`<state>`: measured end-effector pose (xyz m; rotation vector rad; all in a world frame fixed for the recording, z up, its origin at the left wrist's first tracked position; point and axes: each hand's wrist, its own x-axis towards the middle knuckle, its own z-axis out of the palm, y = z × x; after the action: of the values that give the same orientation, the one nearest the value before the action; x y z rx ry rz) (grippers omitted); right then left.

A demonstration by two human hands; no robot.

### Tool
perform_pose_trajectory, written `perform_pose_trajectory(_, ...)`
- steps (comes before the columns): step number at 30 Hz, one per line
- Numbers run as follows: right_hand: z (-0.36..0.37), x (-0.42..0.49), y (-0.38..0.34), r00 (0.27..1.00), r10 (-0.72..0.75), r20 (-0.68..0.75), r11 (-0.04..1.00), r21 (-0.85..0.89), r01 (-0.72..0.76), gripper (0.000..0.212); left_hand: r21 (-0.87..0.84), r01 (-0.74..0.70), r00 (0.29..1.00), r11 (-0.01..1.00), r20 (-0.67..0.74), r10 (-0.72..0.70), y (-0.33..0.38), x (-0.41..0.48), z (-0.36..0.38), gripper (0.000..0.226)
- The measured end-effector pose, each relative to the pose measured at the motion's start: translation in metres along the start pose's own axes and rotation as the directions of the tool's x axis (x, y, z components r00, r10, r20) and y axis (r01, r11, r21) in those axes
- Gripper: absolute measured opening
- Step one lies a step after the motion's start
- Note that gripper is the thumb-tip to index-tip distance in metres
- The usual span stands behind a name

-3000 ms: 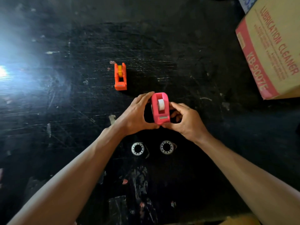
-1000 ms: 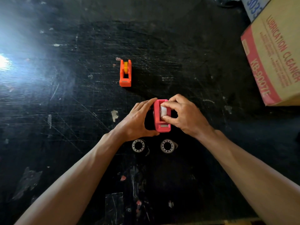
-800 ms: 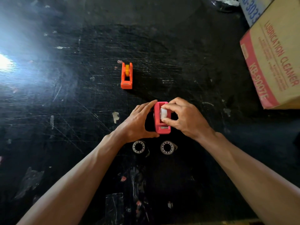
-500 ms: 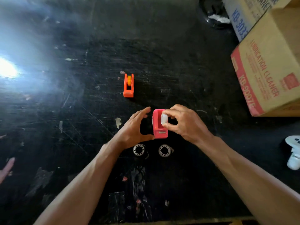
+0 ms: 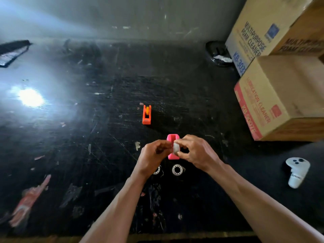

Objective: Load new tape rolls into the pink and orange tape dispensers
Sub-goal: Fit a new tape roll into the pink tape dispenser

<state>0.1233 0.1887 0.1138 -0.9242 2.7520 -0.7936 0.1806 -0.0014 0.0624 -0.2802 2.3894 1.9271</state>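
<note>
The pink tape dispenser [image 5: 172, 139] stands on the black table [image 5: 105, 137], its slot empty at the far end. My right hand [image 5: 196, 152] pinches a small white tape roll [image 5: 175, 148] just above the dispenser. My left hand [image 5: 152, 156] has its fingertips closed on the roll's left side. Near my wrists lie two white-cored tape rolls: one [image 5: 177, 170] in full view, the other [image 5: 157, 170] partly hidden by my left wrist. The orange dispenser [image 5: 147, 115], with a yellow core in it, stands farther back.
Stacked cardboard boxes [image 5: 280, 95] fill the right side. A white handheld controller [image 5: 296, 171] lies at the right. A black round object [image 5: 218, 53] sits at the back, and a red wrapper [image 5: 29, 199] near the front left. A wall runs behind the table.
My right hand has lifted the white roll out of the pink dispenser. My left hand has let go of the dispenser's side and closed on the roll. The camera has tilted up.
</note>
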Motion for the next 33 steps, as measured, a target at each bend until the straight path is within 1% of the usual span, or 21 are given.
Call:
perform_pose_trajectory(4,-0.007,-0.004,-0.008,0.999,-0.033,-0.006,0.999,-0.018,0.033,0.019,0.005,0.02,0.999,1.0,-0.037,-0.019,0.008,-0.012,0.003,0.014)
perform_pose_trajectory(7,-0.009,-0.007,-0.011,0.998,-0.057,-0.015,0.998,-0.029,0.057,0.023,0.002,0.023,0.997,1.0,-0.076,-0.023,0.013,-0.017,0.004,0.012)
perform_pose_trajectory(11,-0.011,-0.012,-0.014,0.997,-0.076,-0.029,0.997,-0.026,0.075,0.022,-0.014,0.031,0.994,0.999,-0.1,-0.033,0.016,-0.021,0.007,0.008)
perform_pose_trajectory(16,-0.008,-0.019,-0.014,0.997,-0.079,-0.024,0.997,-0.028,0.079,0.023,0.012,0.04,0.994,0.999,-0.105,-0.038,0.016,-0.027,0.01,0.01)
perform_pose_trajectory(21,-0.004,-0.023,-0.01,0.997,-0.072,-0.024,0.997,-0.01,0.071,0.028,0.016,0.049,0.993,0.999,-0.112,-0.047,0.013,-0.03,0.011,0.005)
perform_pose_trajectory(24,-0.002,-0.027,-0.006,0.999,-0.026,-0.04,1.0,0.016,0.027,0.029,-0.014,0.069,0.989,0.998,-0.132,-0.07,0.011,-0.031,0.01,0.003)
perform_pose_trajectory(28,0.006,-0.039,0.005,0.993,0.106,-0.045,0.991,0.09,-0.101,0.034,-0.033,0.106,0.982,0.994,-0.153,-0.11,0.014,-0.032,0.01,0.002)
perform_pose_trajectory(31,0.015,-0.048,0.019,0.973,0.22,-0.075,0.967,0.149,-0.207,0.024,-0.059,0.112,0.98,0.992,-0.159,-0.12,0.015,-0.033,0.012,0.011)
perform_pose_trajectory(33,0.024,-0.054,0.028,0.95,0.299,-0.085,0.942,0.188,-0.28,0.018,-0.045,0.125,0.976,0.991,-0.173,-0.131,0.013,-0.033,0.011,0.013)
